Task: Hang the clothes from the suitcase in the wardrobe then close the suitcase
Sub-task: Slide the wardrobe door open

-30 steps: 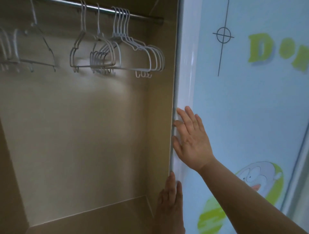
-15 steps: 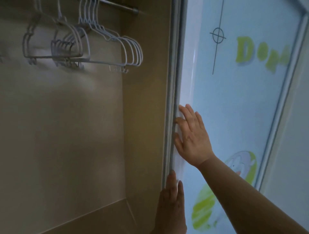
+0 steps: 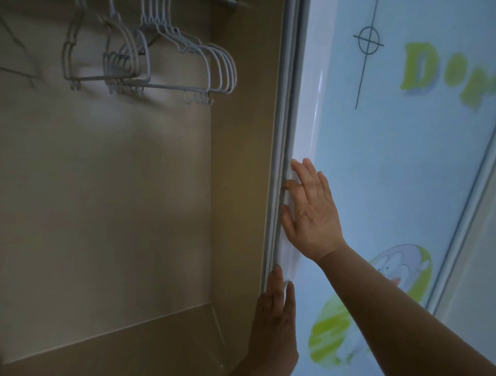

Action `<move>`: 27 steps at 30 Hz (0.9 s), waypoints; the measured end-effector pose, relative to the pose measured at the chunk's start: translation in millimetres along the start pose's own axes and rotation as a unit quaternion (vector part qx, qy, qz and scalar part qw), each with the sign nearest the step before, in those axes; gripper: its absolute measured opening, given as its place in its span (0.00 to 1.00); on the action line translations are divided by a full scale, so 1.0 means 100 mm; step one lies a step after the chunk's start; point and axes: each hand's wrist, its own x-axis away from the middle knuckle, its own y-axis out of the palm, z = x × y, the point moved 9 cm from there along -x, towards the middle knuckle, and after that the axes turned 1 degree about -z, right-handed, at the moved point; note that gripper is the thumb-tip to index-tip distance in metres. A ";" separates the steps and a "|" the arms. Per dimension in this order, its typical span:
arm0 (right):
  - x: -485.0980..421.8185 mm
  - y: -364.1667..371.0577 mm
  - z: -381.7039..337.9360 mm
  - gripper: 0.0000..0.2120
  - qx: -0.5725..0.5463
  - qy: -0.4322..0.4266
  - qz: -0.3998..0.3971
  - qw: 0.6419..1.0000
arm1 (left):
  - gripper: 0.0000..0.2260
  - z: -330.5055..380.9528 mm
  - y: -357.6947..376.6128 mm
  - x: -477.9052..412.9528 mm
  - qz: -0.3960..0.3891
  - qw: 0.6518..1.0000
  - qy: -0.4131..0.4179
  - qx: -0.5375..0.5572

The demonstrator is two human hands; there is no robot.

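Note:
The wardrobe (image 3: 134, 201) stands open on the left, beige inside, with no clothes in it. Several white wire hangers (image 3: 171, 61) hang from the rail (image 3: 228, 2) at the top. The pale blue sliding door (image 3: 389, 174), printed with green letters and a cartoon figure, fills the right side. My right hand (image 3: 308, 212) lies flat with straight fingers on the door's left edge. My left hand (image 3: 273, 327) rests flat on the same edge lower down. The suitcase is out of view.
The wardrobe's inner side wall (image 3: 241, 188) and bottom shelf (image 3: 134, 343) are bare. The door's white frame (image 3: 461, 214) runs diagonally at the far right.
The door's edge has slid further right with both hands flat on it, then my view swung back left. The hands keep the same pose.

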 end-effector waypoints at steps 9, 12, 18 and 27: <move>0.02 0.00 -0.01 0.17 -0.038 0.018 -0.001 0.999 | 0.46 0.04 -0.18 0.08 0.017 0.999 0.000 -0.030; 0.04 0.01 -0.20 0.19 -0.084 0.003 0.016 0.996 | 0.36 -0.01 -0.23 0.17 0.047 0.999 0.001 -0.014; 0.10 0.58 -0.61 0.21 -0.241 0.027 -0.092 0.966 | 0.29 -0.75 -0.30 0.77 0.094 0.981 -0.166 -0.045; 0.55 1.17 -2.05 0.10 -0.392 0.103 -0.300 0.864 | 0.11 -1.88 -1.22 2.71 0.126 0.873 -0.466 -0.066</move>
